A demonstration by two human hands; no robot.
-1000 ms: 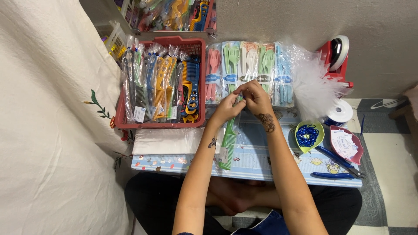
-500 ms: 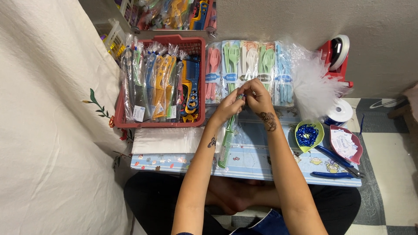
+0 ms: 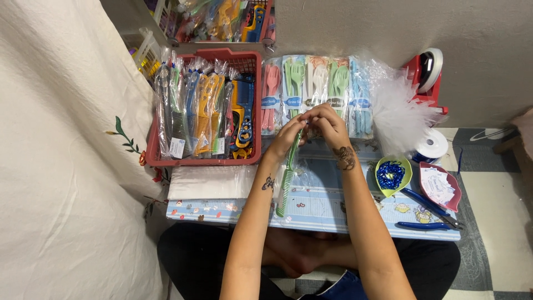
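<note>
Overhead, a green comb (image 3: pixel 287 178) in a clear sleeve is pinched closed at its top by both the left hand (image 3: pixel 286 139) and the right hand (image 3: pixel 327 125), just beside the red basket (image 3: pixel 205 161); a slackened pinch could let it slip.

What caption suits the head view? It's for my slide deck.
Both hands, left hand and right hand, hold a bagged green comb above a blue table.

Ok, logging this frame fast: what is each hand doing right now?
Left hand: closed on the top end of the green comb.
Right hand: fingers pinched at that same end of the comb; exact grip hidden.
</note>
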